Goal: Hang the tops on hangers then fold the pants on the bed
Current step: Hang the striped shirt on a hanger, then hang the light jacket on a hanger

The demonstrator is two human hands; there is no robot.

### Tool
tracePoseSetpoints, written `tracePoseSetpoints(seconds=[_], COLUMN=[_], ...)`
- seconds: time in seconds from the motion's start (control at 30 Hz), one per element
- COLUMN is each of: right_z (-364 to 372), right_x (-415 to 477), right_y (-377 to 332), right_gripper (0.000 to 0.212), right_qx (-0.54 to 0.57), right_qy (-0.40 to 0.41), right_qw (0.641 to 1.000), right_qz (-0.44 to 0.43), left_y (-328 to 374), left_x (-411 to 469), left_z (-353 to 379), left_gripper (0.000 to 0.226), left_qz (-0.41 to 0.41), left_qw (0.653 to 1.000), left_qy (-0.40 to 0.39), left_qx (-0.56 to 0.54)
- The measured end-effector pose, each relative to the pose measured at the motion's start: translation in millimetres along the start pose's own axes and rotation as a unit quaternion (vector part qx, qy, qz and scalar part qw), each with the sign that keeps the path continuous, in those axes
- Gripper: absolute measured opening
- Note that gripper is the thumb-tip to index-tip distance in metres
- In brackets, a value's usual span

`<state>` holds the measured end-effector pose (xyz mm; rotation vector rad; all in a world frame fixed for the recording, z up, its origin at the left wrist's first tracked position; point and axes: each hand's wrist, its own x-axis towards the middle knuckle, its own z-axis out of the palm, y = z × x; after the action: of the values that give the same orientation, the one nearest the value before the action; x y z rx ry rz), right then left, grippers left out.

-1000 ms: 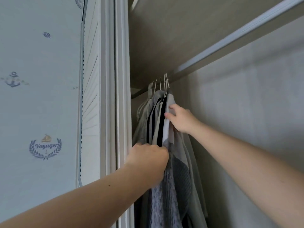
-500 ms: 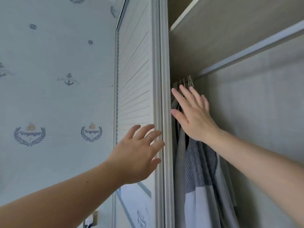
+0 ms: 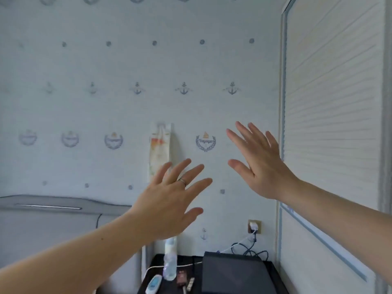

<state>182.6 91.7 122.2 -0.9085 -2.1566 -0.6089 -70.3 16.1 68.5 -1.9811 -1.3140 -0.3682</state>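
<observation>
Head camera: a person's left hand (image 3: 169, 198) and right hand (image 3: 256, 164) are raised at centre frame before a wall (image 3: 106, 66) papered with anchors. Both hands have fingers spread and hold nothing, and a ring (image 3: 182, 181) shows on the left. A slatted door (image 3: 331, 102) fills the right edge and a grey headboard (image 3: 53, 205) sits at lower left. Along the bottom, a dark side table (image 3: 157, 258) carries a water bottle (image 3: 170, 262) and a black box (image 3: 233, 272). No tops, hangers or pants appear anywhere in the frame, so how many are hung cannot be told. Judging by the empty hands and the view toward the headboard, the hanging may be finished or between garments. Folding the pants on the bed appears not yet begun.
</observation>
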Motion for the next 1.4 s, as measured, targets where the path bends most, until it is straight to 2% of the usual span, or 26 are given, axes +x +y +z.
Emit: tracePoseSetpoints(seconds=[0.17, 0.3, 0.5, 0.63, 0.77, 0.87, 1.0, 1.23, 1.4], right_z=[77, 134, 214, 275, 344, 399, 477, 593, 660], right_x=[40, 59, 65, 64, 64, 63, 51, -12, -78], right_y=[-133, -238, -389, -474, -546, -589, -637, -689, -709], right_gripper=[0.067, 0.067, 0.069, 0.068, 0.07, 0.07, 0.071, 0.07, 0.062], right_qx=[0.091, 0.171, 0.286, 0.333, 0.386, 0.423, 0.444, 0.377, 0.317], right_qy=[-0.024, -0.053, -0.052, -0.084, -0.142, -0.193, -0.273, -0.449, -0.535], right_qw=[0.989, 0.964, 0.912, 0.878, 0.839, 0.811, 0.778, 0.75, 0.733], right_qz=[-0.11, -0.197, -0.289, -0.334, -0.357, -0.356, -0.35, -0.307, -0.277], left_y=[-84, -129, -172, -198, -222, -231, -230, -204, -187], left_x=[-124, -225, -373, -454, -528, -579, -639, -714, -770], left_z=[-15, -24, -26, -17, 11, 38, 77, 161, 246], left_gripper=[0.066, 0.068, 0.069, 0.07, 0.068, 0.069, 0.067, 0.063, 0.063], left_qz=[-0.091, -0.175, -0.309, -0.39, -0.5, -0.591, -0.662, -0.756, -0.788], left_qw=[0.992, 0.974, 0.926, 0.885, 0.83, 0.771, 0.704, 0.583, 0.513], left_qy=[-0.061, -0.106, -0.18, -0.213, -0.218, -0.223, -0.252, -0.296, -0.321], left_qx=[0.056, 0.094, 0.124, 0.135, 0.118, 0.086, 0.06, -0.039, -0.115])
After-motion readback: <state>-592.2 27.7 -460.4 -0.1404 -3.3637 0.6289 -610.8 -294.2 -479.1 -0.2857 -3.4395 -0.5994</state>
